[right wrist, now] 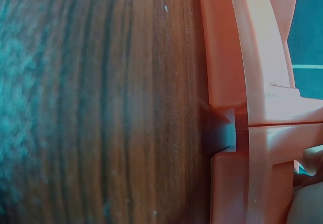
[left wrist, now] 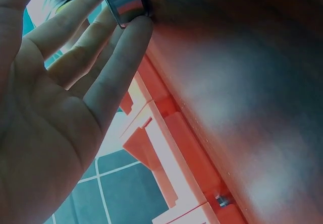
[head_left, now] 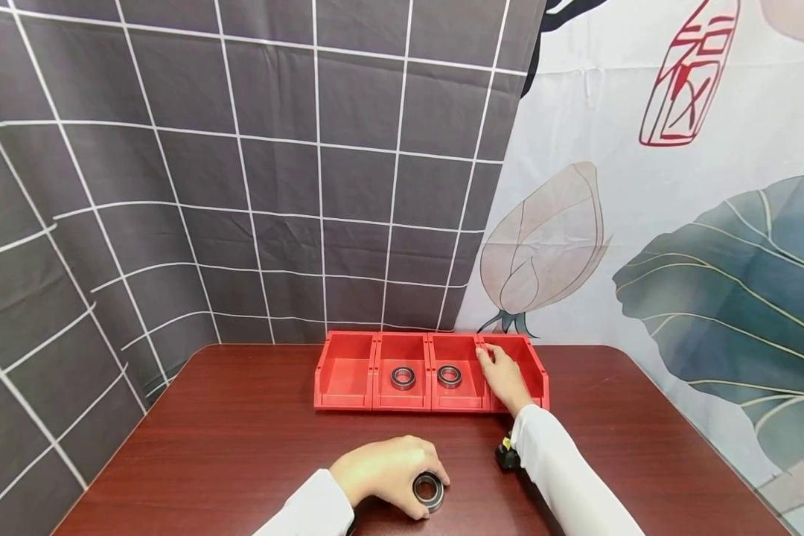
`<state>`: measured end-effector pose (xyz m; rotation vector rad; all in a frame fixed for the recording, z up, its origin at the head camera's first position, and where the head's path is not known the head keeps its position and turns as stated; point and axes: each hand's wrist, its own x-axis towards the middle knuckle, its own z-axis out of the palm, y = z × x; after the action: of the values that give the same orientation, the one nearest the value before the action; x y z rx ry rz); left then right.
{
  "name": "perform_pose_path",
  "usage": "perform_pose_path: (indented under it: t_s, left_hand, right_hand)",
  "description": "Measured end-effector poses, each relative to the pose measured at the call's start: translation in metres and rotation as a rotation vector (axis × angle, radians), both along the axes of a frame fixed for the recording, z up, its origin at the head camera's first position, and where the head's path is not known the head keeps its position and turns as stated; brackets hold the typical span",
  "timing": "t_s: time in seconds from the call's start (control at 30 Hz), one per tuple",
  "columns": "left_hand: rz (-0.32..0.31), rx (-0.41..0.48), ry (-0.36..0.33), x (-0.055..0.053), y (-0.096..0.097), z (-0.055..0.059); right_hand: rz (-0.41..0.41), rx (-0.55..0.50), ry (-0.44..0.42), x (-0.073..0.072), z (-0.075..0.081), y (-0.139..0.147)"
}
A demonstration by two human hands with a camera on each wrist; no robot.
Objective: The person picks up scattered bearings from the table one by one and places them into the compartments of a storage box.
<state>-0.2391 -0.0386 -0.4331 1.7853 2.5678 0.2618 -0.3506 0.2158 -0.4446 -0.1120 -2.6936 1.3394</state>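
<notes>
My left hand (head_left: 402, 473) holds a ball bearing (head_left: 428, 490), a dark ring with a shiny metal edge, between thumb and fingers over the front of the table. In the left wrist view a fingertip lies against the bearing's (left wrist: 127, 4) rim. My right hand (head_left: 505, 376) is at the red bin row (head_left: 402, 402), its fingers overlapping the divider between the third and rightmost bins. In the right wrist view only part of this hand (right wrist: 308, 199) shows behind the bin wall; I cannot tell what its fingertips hold. Two bearings lie in the middle bins: one bearing (head_left: 403, 377) second from left, another bearing (head_left: 450, 376) in the third.
A small black object with a yellow mark (head_left: 507, 452) shows beside my right sleeve (head_left: 563, 469). The brown wooden table (head_left: 254, 424) carries the bins along its back edge. Behind hang a grey grid curtain (head_left: 261, 171) and a white printed cloth (head_left: 569, 112).
</notes>
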Motion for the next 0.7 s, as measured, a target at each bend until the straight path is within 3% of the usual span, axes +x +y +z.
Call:
perform_pose_path:
  t_s: [0.5, 0.7]
  left_hand:
    - [-0.02, 0.01, -0.039, -0.0028, -0.001, -0.0052]
    - [-0.023, 0.05, -0.014, -0.0027, -0.0014, -0.0038]
  right_hand:
    - [0.0, -0.008, -0.009, 0.0004, -0.0028, 0.0004]
    - [-0.002, -0.02, -0.007, -0.0007, -0.003, 0.0003]
